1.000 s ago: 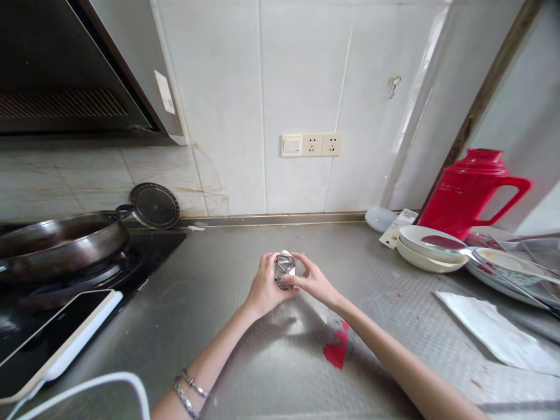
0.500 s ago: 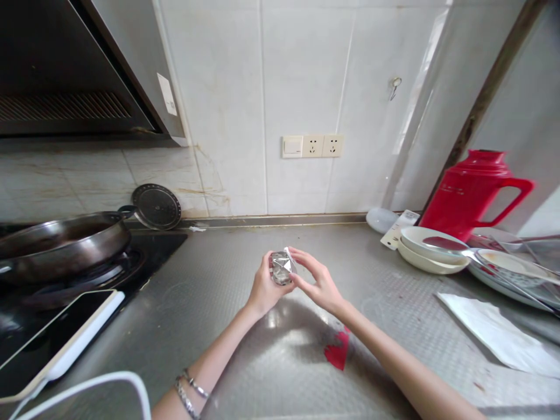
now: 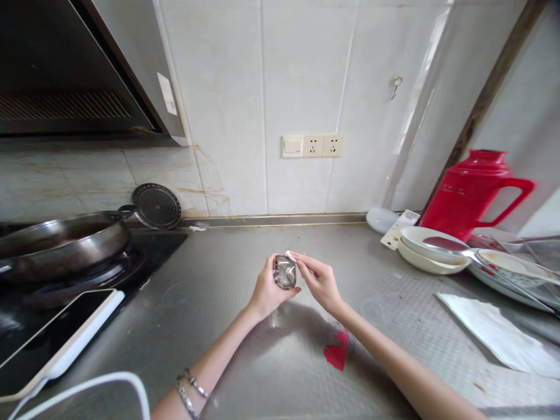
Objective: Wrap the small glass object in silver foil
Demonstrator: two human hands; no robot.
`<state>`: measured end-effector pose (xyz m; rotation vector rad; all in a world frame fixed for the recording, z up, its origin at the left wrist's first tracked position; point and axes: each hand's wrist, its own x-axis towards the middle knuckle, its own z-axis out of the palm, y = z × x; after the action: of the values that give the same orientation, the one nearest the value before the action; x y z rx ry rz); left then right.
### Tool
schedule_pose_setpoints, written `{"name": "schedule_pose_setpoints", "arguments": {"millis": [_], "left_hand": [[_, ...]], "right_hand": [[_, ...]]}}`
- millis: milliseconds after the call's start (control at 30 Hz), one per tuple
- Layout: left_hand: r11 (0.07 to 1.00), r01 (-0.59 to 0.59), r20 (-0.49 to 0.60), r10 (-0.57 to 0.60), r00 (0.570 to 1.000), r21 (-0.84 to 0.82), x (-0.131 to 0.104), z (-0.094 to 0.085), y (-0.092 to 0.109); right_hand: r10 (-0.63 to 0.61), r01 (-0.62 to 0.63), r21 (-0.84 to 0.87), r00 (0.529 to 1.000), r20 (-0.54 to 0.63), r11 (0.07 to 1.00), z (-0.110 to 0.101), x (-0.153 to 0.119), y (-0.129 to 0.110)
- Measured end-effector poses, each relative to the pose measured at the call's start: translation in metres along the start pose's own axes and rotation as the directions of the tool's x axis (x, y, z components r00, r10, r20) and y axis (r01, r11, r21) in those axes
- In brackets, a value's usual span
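Observation:
A small clear faceted glass object (image 3: 285, 272) is held above the metal counter, with my left hand (image 3: 268, 290) wrapped round its left side and underside. My right hand (image 3: 321, 284) is pinched at the object's upper right edge on a small white piece (image 3: 290, 255), perhaps tissue or cloth. Most of that white piece is hidden by the fingers. Below the hands, a torn red patch (image 3: 336, 351) lies on the counter.
At left, a pan (image 3: 65, 239) sits on the black stove, near a phone (image 3: 56, 338) with a white cable. On the right are a red thermos (image 3: 468, 192), stacked bowls (image 3: 431, 262), plates and a white sheet (image 3: 499, 335). A range hood (image 3: 65, 76) overhangs the upper left.
My right fingers have drawn together into a pinch and the thumb has come off the object's lower edge. The glass object has turned and shifted slightly right and down.

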<state>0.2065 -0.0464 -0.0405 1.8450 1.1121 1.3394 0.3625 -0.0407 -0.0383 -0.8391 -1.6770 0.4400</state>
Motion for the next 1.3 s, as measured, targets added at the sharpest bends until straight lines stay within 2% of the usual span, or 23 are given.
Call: {"name": "schedule_pose_setpoints", "arguments": {"millis": [167,367,433,567,733,833,933,1000,1067,1200,1300], "left_hand": [[1.0,0.006,-0.028,-0.005,1.0,0.028,0.001,-0.001,-0.002],[0.998,-0.052,0.015,0.052,0.999,0.035,0.0,0.0,-0.009],[0.997,-0.059,0.011,0.058,0.998,0.048,0.001,-0.001,-0.01],[0.991,-0.074,0.016,0.072,0.997,0.115,0.002,-0.002,-0.014],[0.962,-0.182,0.081,0.168,0.982,0.206,0.0,0.002,-0.017],[0.95,-0.227,0.129,0.202,0.971,0.216,-0.002,0.003,-0.014],[0.954,-0.214,0.121,0.192,0.974,0.208,-0.001,0.001,-0.011],[0.96,-0.2,0.104,0.182,0.978,0.194,-0.001,-0.001,-0.011],[0.965,-0.194,0.103,0.178,0.979,0.176,0.0,-0.001,-0.012],[0.965,-0.217,0.133,0.198,0.971,0.148,-0.001,0.003,-0.016],[0.975,-0.186,0.136,0.169,0.976,0.125,-0.002,0.003,-0.014]], "right_hand": [[-0.084,0.084,-0.008,0.996,0.01,0.996,0.001,-0.001,-0.005],[0.099,-0.099,-0.011,0.995,-0.007,0.995,0.0,0.004,-0.003],[0.101,-0.102,-0.028,0.995,-0.021,0.994,0.0,0.004,-0.002],[-0.072,0.07,-0.075,0.997,-0.026,0.995,-0.001,0.0,-0.003],[-0.319,0.326,-0.112,0.944,0.08,0.939,-0.004,-0.001,-0.006],[-0.312,0.317,-0.142,0.949,0.057,0.938,-0.005,0.001,-0.005],[-0.232,0.226,-0.178,0.972,-0.017,0.958,-0.006,0.002,-0.003],[-0.246,0.237,-0.184,0.969,-0.029,0.954,-0.006,0.002,-0.002],[-0.315,0.309,-0.178,0.949,-0.003,0.934,-0.006,0.0,-0.004],[-0.423,0.438,-0.137,0.897,0.124,0.888,-0.005,-0.003,-0.008],[-0.369,0.38,-0.14,0.924,0.102,0.914,-0.005,-0.001,-0.007]]}}
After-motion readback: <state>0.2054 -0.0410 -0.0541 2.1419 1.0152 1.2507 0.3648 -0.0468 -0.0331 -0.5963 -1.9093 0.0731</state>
